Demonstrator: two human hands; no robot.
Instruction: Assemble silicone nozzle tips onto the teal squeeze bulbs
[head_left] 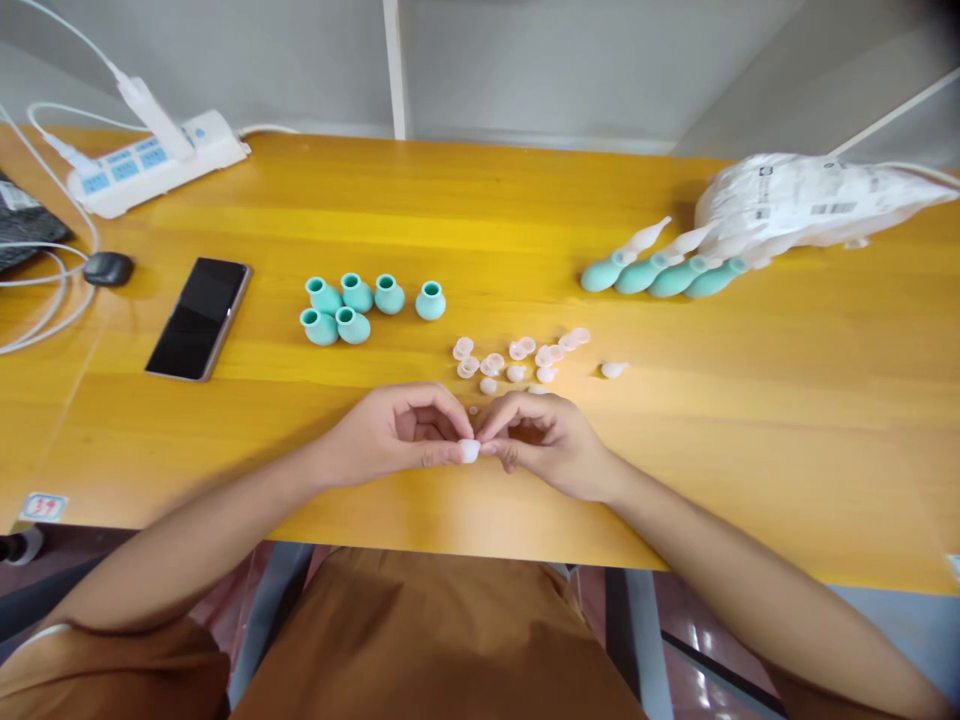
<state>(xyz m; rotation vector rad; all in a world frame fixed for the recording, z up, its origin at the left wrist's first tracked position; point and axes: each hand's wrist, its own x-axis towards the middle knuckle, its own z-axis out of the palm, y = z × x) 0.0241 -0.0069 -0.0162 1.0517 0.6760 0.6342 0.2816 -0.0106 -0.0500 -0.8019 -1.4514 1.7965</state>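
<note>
The desk, seen from above, carries all the items; its near edge runs before the person's brown shirt. By the far right corner lies a white plastic bag, printed in black. Both hands work close to the middle of the near edge: left hand and right hand, facing each other with fingertips almost meeting. Near the far left corner, a white power strip slants along the far edge, cables attached. A black phone lies screen up between this strip and the near edge. Four capped bulbs, green with pale pointed ends, lie side by side against the bag, ends aimed at the far edge. Left of the desk's middle, six green bulbs stand mouth up, one slightly apart toward the right edge. Pale tips are scattered beyond the hands, toward the far edge; a single tip rests apart from them toward the right edge. Smallest of the handled items, a white piece sits between the two sets of fingers, above the desk: left thumb and forefinger pinch its left side, and right thumb and forefinger are pressed together at its right end.
</note>
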